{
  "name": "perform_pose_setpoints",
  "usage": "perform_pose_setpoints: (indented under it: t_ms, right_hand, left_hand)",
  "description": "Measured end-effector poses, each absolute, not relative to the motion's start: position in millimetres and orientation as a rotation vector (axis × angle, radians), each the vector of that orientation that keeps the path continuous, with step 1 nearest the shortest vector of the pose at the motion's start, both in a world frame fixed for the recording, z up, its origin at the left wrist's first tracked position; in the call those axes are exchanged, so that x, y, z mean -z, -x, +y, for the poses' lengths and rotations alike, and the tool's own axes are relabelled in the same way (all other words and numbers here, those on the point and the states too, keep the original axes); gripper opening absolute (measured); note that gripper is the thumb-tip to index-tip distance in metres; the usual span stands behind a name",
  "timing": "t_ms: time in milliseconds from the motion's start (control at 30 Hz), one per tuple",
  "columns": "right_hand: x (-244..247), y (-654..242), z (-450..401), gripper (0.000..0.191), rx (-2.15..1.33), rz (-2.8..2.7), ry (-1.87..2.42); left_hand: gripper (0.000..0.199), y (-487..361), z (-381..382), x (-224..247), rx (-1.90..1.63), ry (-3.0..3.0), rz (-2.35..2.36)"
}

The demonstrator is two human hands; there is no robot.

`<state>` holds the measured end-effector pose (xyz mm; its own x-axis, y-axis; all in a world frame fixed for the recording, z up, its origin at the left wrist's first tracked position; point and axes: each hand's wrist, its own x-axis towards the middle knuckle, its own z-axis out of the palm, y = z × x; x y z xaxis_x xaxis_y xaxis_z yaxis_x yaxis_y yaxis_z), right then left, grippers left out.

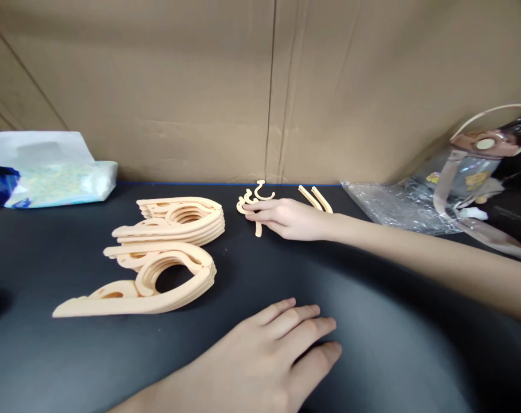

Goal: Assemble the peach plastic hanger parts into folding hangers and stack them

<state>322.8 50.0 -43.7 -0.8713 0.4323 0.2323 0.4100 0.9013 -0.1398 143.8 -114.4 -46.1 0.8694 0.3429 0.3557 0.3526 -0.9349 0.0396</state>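
Two stacks of cream plastic folding hangers lie on the black table, a back stack (191,221) and a front stack (178,287). Small cream hooks (264,192) are grouped behind and left of my right hand (290,219), whose fingertips reach down onto them; whether it grips one is hidden. A short cream piece (258,229) shows under its fingers. Two slim curved cream pieces (316,199) lie behind my right wrist. My left hand (281,350) rests palm down near the front, fingers extended and slightly apart, holding nothing.
A tissue pack (62,180) sits at the back left. Clear plastic wrap (384,203) and a transparent bottle with a strap (470,166) are at the right. Cardboard (200,86) stands upright along the back edge of the black table (384,344).
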Motion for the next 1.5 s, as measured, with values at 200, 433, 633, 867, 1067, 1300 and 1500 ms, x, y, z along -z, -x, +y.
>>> perform_pose_setpoints:
  t_ms: [200, 433, 633, 867, 1067, 1300, 1500]
  right_hand:
    - [40, -343, 16, 0.032, -0.410, -2.517, 0.582]
    - [34, -343, 52, 0.036, -0.117, -2.485, 0.936]
    - [36, -346, 55, 0.036, -0.166, -2.588, 1.012]
    - [31, -368, -10, 0.034, -0.324, -2.550, 1.048]
    - [28, -386, -41, 0.027, -0.541, -2.402, 0.971]
    - [26, -410, 9, 0.025, 0.171, -2.445, 1.364]
    - [29, -406, 24, 0.023, 0.200, -2.572, 1.320]
  left_hand:
    - [0.038, -142, -116, 38, 0.485, 3.120, -0.563]
    - [0.035, -145, -112, 31, 0.371, 3.222, -0.558]
    - [0.032, -143, -113, 37, 0.530, 3.176, -0.588]
    - [0.028, -143, -114, 41, 0.640, 3.136, -0.693]
    - [0.037, -141, -110, 47, 0.657, 3.123, -0.692]
    - [0.046, -142, -105, 55, 0.701, 2.967, -0.805]
    - [0.056, -137, -98, 59, 0.579, 2.744, -0.972]
